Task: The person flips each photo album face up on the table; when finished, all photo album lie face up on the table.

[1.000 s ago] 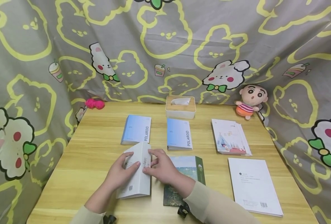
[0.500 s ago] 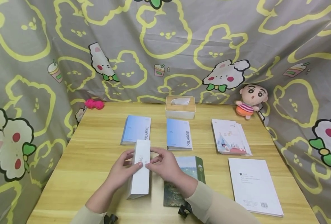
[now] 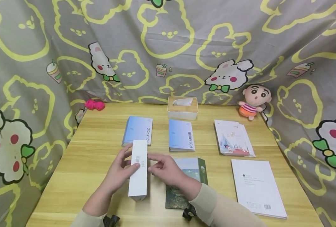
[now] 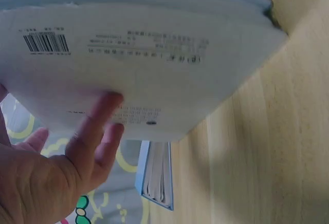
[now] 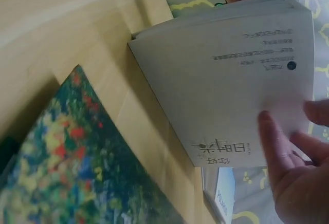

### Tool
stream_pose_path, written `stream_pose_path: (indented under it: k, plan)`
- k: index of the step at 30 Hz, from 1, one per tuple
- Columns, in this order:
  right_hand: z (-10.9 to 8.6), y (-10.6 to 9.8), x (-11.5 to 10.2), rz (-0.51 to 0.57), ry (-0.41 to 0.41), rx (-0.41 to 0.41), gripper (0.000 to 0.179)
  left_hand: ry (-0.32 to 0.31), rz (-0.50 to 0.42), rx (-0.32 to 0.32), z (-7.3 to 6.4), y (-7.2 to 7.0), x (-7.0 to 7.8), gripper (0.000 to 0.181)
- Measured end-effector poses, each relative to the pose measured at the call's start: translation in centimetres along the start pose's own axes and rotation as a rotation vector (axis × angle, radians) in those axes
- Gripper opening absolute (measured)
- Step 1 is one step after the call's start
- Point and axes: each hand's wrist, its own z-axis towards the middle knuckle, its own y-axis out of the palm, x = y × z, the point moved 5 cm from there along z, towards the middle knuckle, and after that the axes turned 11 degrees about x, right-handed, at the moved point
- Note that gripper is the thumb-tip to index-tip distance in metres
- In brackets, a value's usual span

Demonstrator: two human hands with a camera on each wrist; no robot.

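Observation:
A thick white photo album stands on edge on the table, its spine facing up. My left hand grips it from the left, with the thumb on the spine and the other fingers against the left cover. In the left wrist view, these fingers lie on the cover with the barcode. My right hand is at the album's right side, its fingertips touching that cover. The right wrist view has this hand's fingers resting on the printed white cover. Under my right forearm lies a green painted photo album.
Two blue Polaroid albums lie behind my hands. To the right are an illustrated white album and a plain white book. A tissue box, a plush doll and a pink item line the back.
The white album has turned from showing its cover to standing spine up, and shifted slightly left. My right thumb has come off the spine to its right side.

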Motion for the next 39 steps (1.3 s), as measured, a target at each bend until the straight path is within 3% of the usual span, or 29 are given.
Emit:
stream_pose_path:
  k: [7, 13, 16, 21, 29, 33, 39]
  plan:
    - [-0.3, 0.6, 1.0, -0.091, 0.028, -0.061, 0.058, 0.039, -0.054, 0.012, 0.0, -0.2, 0.3, 0.074]
    - [-0.1, 0.7, 2.4, -0.192, 0.166, -0.108, 0.076, -0.029, -0.062, 0.019, 0.1, -0.2, -0.1, 0.064]
    - [0.1, 0.7, 2.9, -0.303, 0.2, -0.137, 0.083, -0.051, -0.058, 0.016, 0.0, -0.1, -0.4, 0.07]
    - [0.2, 0.8, 3.0, -0.394, 0.166, -0.144, 0.086, -0.059, -0.051, 0.021, -0.2, -0.2, -0.8, 0.086]
    - [-0.1, 1.1, 2.8, -0.547, 0.137, -0.118, 0.095, -0.117, 0.071, 0.131, -0.5, -2.1, -1.1, 0.081]
    - [-0.1, 1.4, 3.0, -0.618, 0.144, -0.108, 0.095, -0.145, 0.115, 0.139, -0.3, -3.0, -1.7, 0.079]
    - [-0.3, 1.5, 3.2, -0.642, 0.165, -0.109, 0.096, -0.162, 0.187, 0.161, 0.1, -3.8, -2.8, 0.077]
